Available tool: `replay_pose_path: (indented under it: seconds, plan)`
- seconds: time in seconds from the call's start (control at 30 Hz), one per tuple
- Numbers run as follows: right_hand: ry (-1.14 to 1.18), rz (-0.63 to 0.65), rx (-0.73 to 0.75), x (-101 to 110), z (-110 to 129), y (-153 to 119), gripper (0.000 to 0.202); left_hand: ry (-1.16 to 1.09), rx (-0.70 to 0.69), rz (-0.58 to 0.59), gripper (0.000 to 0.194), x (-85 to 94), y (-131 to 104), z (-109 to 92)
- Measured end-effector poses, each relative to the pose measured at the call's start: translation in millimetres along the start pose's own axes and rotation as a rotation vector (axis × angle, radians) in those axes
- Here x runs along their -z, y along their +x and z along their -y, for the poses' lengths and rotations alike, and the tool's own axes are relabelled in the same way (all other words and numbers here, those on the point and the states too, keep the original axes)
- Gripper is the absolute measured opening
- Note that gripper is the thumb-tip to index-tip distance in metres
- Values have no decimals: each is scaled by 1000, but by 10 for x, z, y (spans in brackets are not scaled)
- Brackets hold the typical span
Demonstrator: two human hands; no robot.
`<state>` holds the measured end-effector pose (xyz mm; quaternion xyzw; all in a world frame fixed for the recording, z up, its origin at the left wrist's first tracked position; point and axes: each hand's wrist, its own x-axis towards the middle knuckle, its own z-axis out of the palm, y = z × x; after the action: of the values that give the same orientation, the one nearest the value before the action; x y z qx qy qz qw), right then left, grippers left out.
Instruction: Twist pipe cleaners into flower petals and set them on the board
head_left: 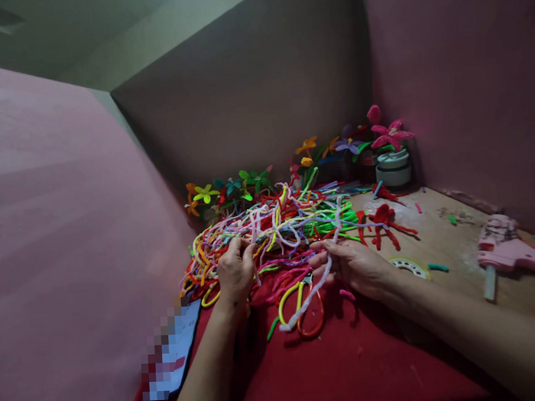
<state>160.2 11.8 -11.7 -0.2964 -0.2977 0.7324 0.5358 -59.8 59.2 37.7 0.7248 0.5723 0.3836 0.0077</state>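
Note:
A pale lavender pipe cleaner (327, 274) is pinched in my right hand (349, 265); one end stands up past the thumb, and the other hangs down over the scissors (317, 308) with yellow and red handles. My left hand (236, 269) is closed at the near edge of the pile, fingertips together on a pale pinkish pipe cleaner (257, 274) whose lower end sticks out below them. Behind both hands spreads a tangled heap of many-coloured pipe cleaners (233, 229), with a bundle of green ones (335, 216) at its right.
A pink glue gun (507, 248) lies at the right on the brown board (455, 274), near a tape roll (408, 268). Red pipe-cleaner pieces (385, 224) sit behind. Finished flowers (207, 193) and a grey-green container (393, 173) stand along the wall. A phone (179, 349) lies left on red cloth (370, 362).

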Motion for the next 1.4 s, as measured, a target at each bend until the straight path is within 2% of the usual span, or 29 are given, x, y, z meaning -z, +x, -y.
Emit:
replay_pose_path:
  seconds: [0.13, 0.23, 0.3, 0.47, 0.63, 0.7, 0.73, 0.83, 0.9, 0.93, 0.97, 1.03, 1.1, 1.2, 1.3, 1.37, 1.4]
  plan:
    - [79, 54, 18, -23, 13, 7, 18, -337, -36, 313, 8, -55, -154, -236]
    - [152, 124, 18, -31, 15, 26, 19, -536, 73, 579, 10, -124, -279, -421]
    - [169, 130, 26, -27, 15, 38, 20, -591, 165, 703, 10, -169, -339, -513]
    - [157, 145, 45, 5, 18, 38, 19, -624, 290, 812, 16, -222, -405, -634]
    - [118, 108, 50, 23, 10, 28, 13, -548, 296, 854, 20, -243, -441, -653]
    - [120, 89, 65, 24, 9, 27, 12, -448, 192, 796, 21, -217, -428, -615]
    - [123, 76, 68, 25, 11, 26, 12, -364, 117, 726, 21, -181, -408, -584]
    - [136, 23, 60, 24, 25, 21, 13, 13, -77, 357, 19, 36, -267, -464]
    - [136, -3, 54, 24, 33, 18, 15, 323, -115, 77, 20, 245, -104, -372]
    - [135, -9, 54, 24, 33, 16, 15, 452, -119, -24, 19, 351, -4, -320]
    - [136, -9, 53, 24, 32, 15, 16, 554, -96, -76, 19, 450, 105, -257]
    - [129, -8, 50, 23, 26, 15, 15, 699, -29, -101, 22, 613, 340, -93]
    - [113, -14, 52, 22, 18, 17, 14, 785, 71, -73, 22, 719, 566, 122]
    - [90, -38, 55, 20, 4, 28, 13, 728, 161, -38, 22, 761, 794, 427]
    - [78, -58, 52, 23, -22, 50, 11, 633, 85, -62, 27, 616, 804, 497]
    - [75, -49, 45, 29, -43, 62, 11, 503, -44, -14, 23, 399, 697, 372]
    - [75, -39, 41, 32, -52, 66, 11, 347, -163, 50, 24, 266, 623, 275]
